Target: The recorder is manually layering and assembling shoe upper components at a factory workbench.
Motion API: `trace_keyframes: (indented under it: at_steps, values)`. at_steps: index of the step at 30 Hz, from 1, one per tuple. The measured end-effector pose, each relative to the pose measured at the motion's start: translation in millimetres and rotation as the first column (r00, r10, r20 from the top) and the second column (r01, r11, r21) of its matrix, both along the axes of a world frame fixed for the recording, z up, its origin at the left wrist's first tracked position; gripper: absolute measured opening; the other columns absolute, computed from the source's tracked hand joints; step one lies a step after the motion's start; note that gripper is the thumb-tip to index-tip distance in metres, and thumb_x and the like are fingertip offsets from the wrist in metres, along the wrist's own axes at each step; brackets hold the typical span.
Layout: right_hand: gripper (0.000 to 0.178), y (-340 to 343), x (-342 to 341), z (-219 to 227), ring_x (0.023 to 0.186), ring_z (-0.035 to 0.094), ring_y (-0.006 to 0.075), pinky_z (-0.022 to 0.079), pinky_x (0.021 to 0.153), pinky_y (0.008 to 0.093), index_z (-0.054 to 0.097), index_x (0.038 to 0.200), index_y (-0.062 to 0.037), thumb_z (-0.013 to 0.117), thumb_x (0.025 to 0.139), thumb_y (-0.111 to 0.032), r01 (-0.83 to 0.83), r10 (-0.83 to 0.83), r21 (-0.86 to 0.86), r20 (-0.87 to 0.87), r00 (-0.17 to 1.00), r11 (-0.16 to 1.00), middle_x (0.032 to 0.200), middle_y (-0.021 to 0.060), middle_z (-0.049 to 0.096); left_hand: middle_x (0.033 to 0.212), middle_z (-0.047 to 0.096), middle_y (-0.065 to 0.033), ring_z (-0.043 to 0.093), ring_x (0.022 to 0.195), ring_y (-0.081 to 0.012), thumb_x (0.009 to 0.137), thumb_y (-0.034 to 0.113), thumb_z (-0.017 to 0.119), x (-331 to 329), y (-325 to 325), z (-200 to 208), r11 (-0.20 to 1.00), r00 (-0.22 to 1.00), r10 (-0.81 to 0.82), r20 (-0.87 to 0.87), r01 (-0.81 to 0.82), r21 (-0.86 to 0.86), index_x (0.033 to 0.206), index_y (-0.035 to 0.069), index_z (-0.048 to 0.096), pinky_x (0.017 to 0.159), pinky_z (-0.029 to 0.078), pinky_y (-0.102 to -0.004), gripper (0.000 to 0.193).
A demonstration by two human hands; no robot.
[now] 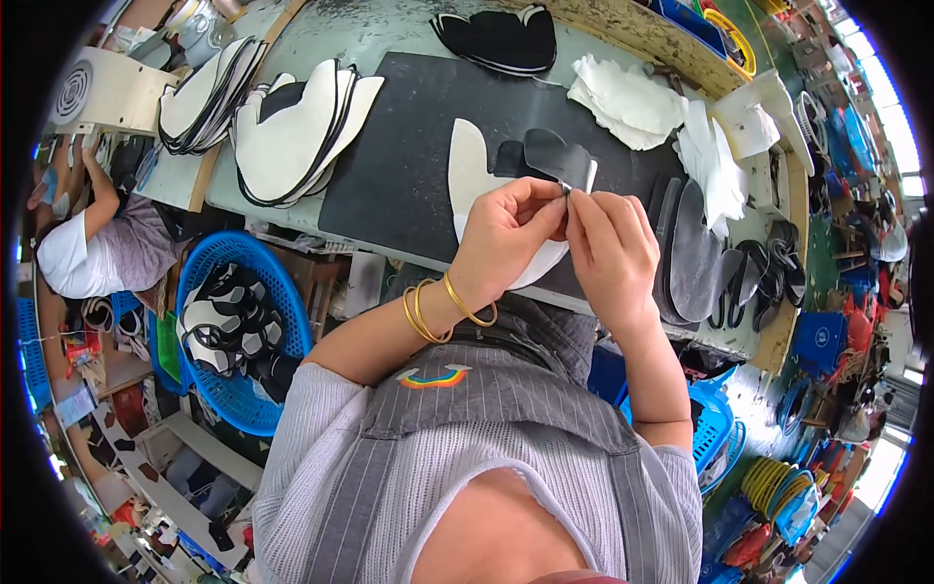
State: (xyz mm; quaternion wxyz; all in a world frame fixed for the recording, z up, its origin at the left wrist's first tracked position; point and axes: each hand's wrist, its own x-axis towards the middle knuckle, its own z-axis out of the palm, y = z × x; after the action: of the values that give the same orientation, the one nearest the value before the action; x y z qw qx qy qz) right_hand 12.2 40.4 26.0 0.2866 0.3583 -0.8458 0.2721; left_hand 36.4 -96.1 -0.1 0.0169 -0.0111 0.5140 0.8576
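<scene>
My left hand (506, 232) and my right hand (613, 243) meet above the front part of a black work mat (384, 146). Thumbs and fingertips of both are pinched together on the lower edge of a small smooth black piece (556, 153), which looks like leather. The exact edge under the fingertips is hidden. Beneath the hands lies a white shoe-upper piece (468, 156) with a curved outline, partly covered by my left hand. Just right of my right hand, long dark grey sole-shaped pieces (693, 253) lie in an overlapping row.
White cut pieces with black edges (292, 146) are stacked left of the mat. Black pieces (506, 41) sit at its far edge, thin white sheets (628, 102) at the far right. A blue basket (297, 321) of shoe parts stands left, below the table. Another person (107, 238) sits far left.
</scene>
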Motion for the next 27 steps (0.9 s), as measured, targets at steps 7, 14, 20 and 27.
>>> trace_keyframes:
  at_steps: [7, 14, 20, 27]
  values:
    - [0.036, 4, -7, 16, 0.070, 0.057, 0.0216, 0.050, 0.058, 0.0292, 0.063, 0.097, 0.0043, 0.066, 0.062, 0.004, -0.144, 0.150, 0.068, -0.102, 0.983, 0.987, 0.088, 0.0097, 0.059, 0.086, 0.066, -0.0086, 0.065, 0.078, -0.0123, 0.092, 0.004, 0.054, 3, -5, 8, 0.998, 0.994, 0.044, -0.104, -0.048, -0.031, 0.099, -0.007, 0.059, 0.072, 0.053, -0.0243, 0.015]
    - [0.025, -4, 1, 34, 0.064, 0.058, 0.0239, 0.049, 0.057, 0.0304, 0.064, 0.087, 0.0014, 0.070, 0.063, 0.006, -0.068, 0.085, 0.234, -0.065, 0.994, 0.970, 0.077, 0.0101, 0.060, 0.085, 0.067, -0.0081, 0.065, 0.077, -0.0112, 0.089, 0.003, 0.057, 9, -6, 17, 0.997, 0.994, 0.043, -0.102, -0.048, -0.053, 0.099, -0.007, 0.061, 0.071, 0.054, -0.0237, 0.015]
    - [0.021, 5, -5, 32, 0.062, 0.057, 0.0177, 0.049, 0.057, 0.0272, 0.063, 0.084, -0.0018, 0.067, 0.066, 0.008, 0.105, -0.099, -0.087, 0.071, 0.993, 0.991, 0.075, 0.0072, 0.059, 0.089, 0.066, -0.0099, 0.065, 0.079, -0.0138, 0.088, 0.003, 0.058, -5, -5, 16, 0.985, 0.996, -0.083, 0.030, 0.077, 0.157, 0.101, -0.006, 0.061, 0.074, 0.055, -0.0256, 0.016]
    - [0.022, -4, 0, 37, 0.071, 0.059, 0.0224, 0.050, 0.059, 0.0290, 0.066, 0.091, 0.0007, 0.070, 0.069, 0.003, -0.087, 0.085, 0.059, 0.031, 0.996, 0.994, 0.083, 0.0099, 0.062, 0.087, 0.066, -0.0097, 0.065, 0.079, -0.0140, 0.089, 0.003, 0.057, 8, -7, 17, 0.996, 0.997, 0.029, -0.067, -0.023, 0.092, 0.099, -0.006, 0.061, 0.074, 0.055, -0.0263, 0.014]
